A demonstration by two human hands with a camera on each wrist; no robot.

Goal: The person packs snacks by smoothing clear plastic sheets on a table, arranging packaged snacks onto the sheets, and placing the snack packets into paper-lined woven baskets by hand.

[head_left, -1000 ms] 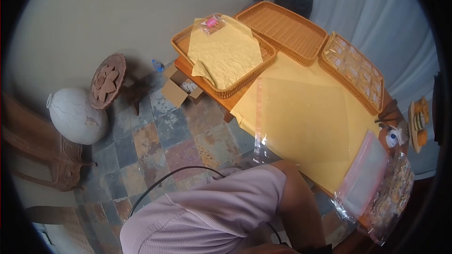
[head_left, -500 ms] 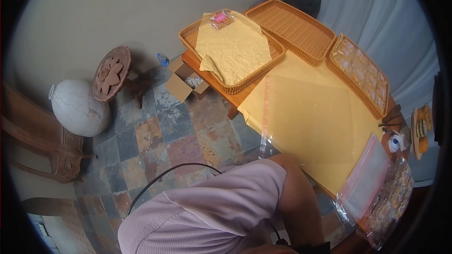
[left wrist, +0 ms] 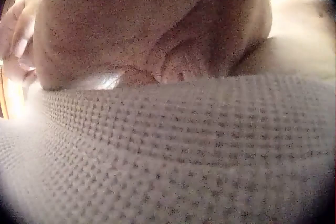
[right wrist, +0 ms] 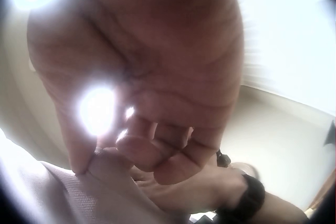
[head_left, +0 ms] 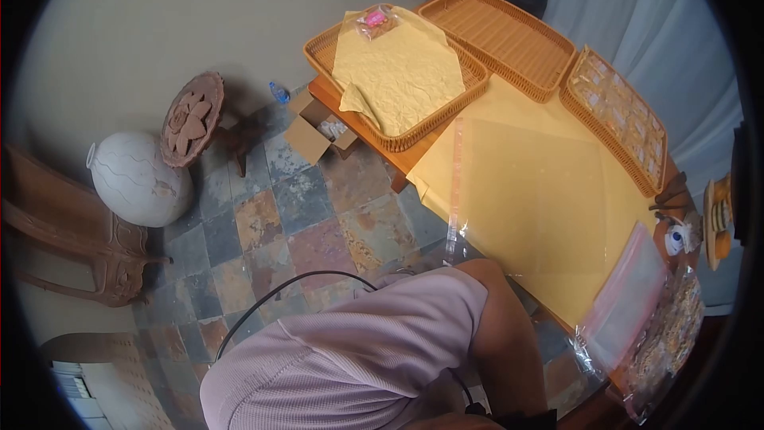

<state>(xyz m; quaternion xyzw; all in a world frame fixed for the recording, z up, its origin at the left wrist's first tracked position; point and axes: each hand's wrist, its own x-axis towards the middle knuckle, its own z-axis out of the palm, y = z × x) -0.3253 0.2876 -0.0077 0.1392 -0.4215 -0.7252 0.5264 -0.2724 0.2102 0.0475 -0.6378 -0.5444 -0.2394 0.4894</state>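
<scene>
In the right wrist view, my right hand (right wrist: pixel 157 77) has its fingers bent in, and its thumb and forefinger pinch a raised fold of the lilac waffle-knit shirt (head_left: pixel 342 342). Below it lies the other forearm, with a black band (right wrist: pixel 249 198) round the wrist. My left hand (left wrist: pixel 152 29) fills the top of the left wrist view, close against the shirt's knit, which hides its fingers; I cannot tell whether they grip the cloth. Neither hand shows in the head view, where the shirt and a bare upper arm (head_left: pixel 509 334) cover the bottom.
Wicker baskets (head_left: pixel 549 87) stand along the table's back, one lined with crumpled yellow paper (head_left: pixel 398 72). A large clear plastic sleeve (head_left: pixel 525 199) lies on yellow paper. Pink-edged plastic bags (head_left: pixel 629 302) lie at right. A cardboard box (head_left: pixel 306 139) and a pale round pot (head_left: pixel 139 179) stand left.
The head view has shifted, so the table and baskets appear a little higher and farther right. Nothing on the table has been moved, and the shirt stays at the bottom.
</scene>
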